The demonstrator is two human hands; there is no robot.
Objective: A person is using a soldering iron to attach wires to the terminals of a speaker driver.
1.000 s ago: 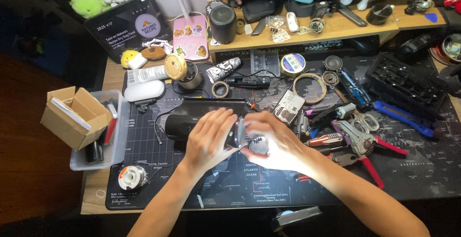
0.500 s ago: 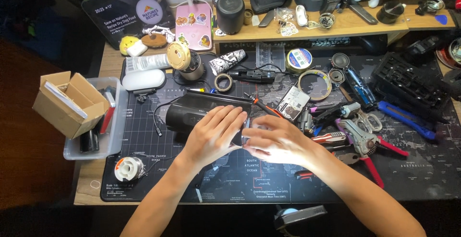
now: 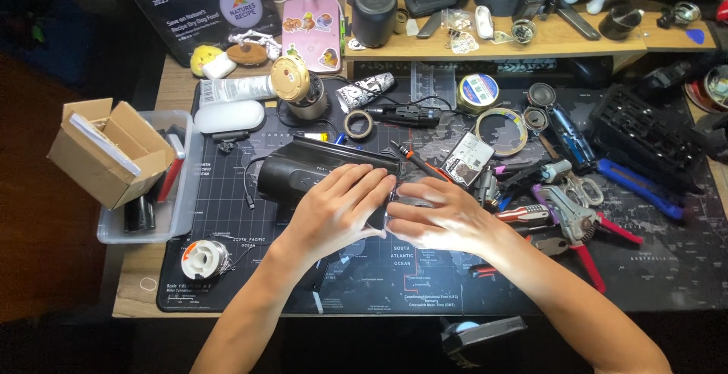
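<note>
My left hand and my right hand meet at the middle of the black desk mat. Together they hold a small dark part, which their fingers mostly hide. The fingers of my left hand lie over the right end of a black box-shaped device with a thin cable. An orange-handled screwdriver lies just beyond my right hand.
Pliers and cutters with red and blue handles lie to the right. A solder spool sits front left, and a cardboard box rests in a clear bin at the left edge. Tape rolls, a tablet and a wooden shelf crowd the back.
Both hands stay together at the mat's middle. A second ago a small grey part showed between them; now the fingers cover it. The view has tilted slightly.
</note>
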